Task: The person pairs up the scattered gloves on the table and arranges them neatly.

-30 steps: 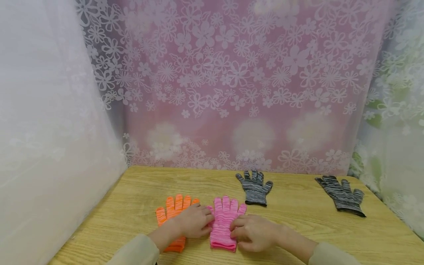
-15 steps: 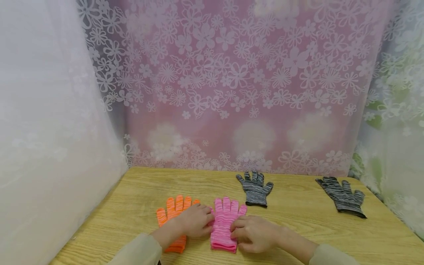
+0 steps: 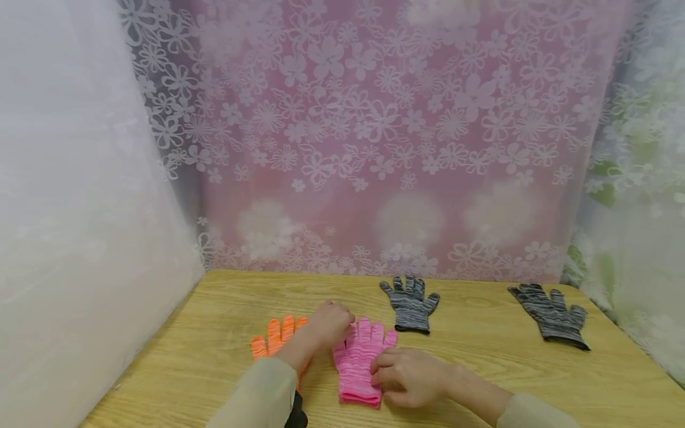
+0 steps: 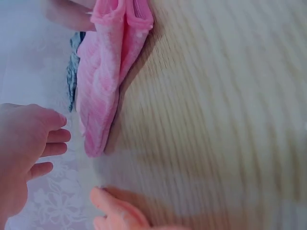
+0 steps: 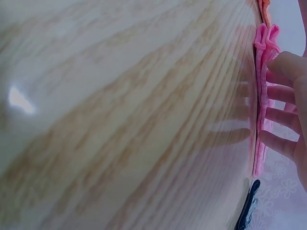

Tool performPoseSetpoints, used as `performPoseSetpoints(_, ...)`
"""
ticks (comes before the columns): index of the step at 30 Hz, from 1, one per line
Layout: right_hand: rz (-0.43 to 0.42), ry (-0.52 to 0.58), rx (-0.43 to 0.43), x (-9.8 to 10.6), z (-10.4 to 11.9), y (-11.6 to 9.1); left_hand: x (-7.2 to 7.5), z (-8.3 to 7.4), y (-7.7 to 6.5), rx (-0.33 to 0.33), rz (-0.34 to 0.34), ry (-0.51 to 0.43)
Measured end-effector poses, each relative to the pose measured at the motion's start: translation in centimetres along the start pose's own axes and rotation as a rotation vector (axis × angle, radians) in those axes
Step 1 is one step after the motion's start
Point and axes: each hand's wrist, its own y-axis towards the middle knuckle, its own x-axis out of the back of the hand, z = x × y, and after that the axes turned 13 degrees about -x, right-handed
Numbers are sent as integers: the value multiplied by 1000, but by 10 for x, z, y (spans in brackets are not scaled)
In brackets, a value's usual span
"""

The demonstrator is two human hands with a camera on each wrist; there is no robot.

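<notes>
A pink knit glove [image 3: 360, 371] lies flat near the front of the table, fingers pointing away and its folded cuff towards me. My left hand [image 3: 330, 324] hovers by its upper left fingers; the left wrist view shows this hand [image 4: 29, 148] with loose fingers, apart from the glove. At the glove's right edge rests my right hand [image 3: 409, 377]; its fingers [image 5: 280, 117] lie against the knit side in the right wrist view, without curling round it. To the left is an orange knit glove [image 3: 275, 339], partly hidden under my left forearm.
Two grey-black striped gloves lie farther back: one glove [image 3: 412, 306] behind the pink one, another glove [image 3: 553, 315] at the far right. The wooden table [image 3: 481, 333] ends at a pink flowered curtain [image 3: 374, 148]. A white sheet [image 3: 96, 238] hangs on the left.
My left hand has moved away from me and slightly right, from between the orange and pink gloves to the pink fingertips. The pink glove's left side now shows. My right hand stays put.
</notes>
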Motion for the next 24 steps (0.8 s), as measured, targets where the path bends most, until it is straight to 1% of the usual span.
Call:
performPoseSetpoints(2, -1, 9, 3, 0, 0, 0, -3, 0, 4, 30, 4, 5)
performPoseSetpoints(6, 3, 7, 2, 1, 0, 1, -10, 1, 9, 90, 40, 6)
performPoseSetpoints(11, 6, 3, -5, 1, 1, 1, -17, 2, 14, 134, 77, -23)
performPoseSetpoints(14, 4, 2, -1, 1, 0, 1, -18, 1, 16, 133, 81, -53)
performPoseSetpoints(17, 4, -4, 2, 1, 0, 1, -18, 1, 17, 114, 77, -62)
performPoseSetpoints(24, 4, -16, 5, 0, 0, 1, -18, -1, 20, 87, 99, -22)
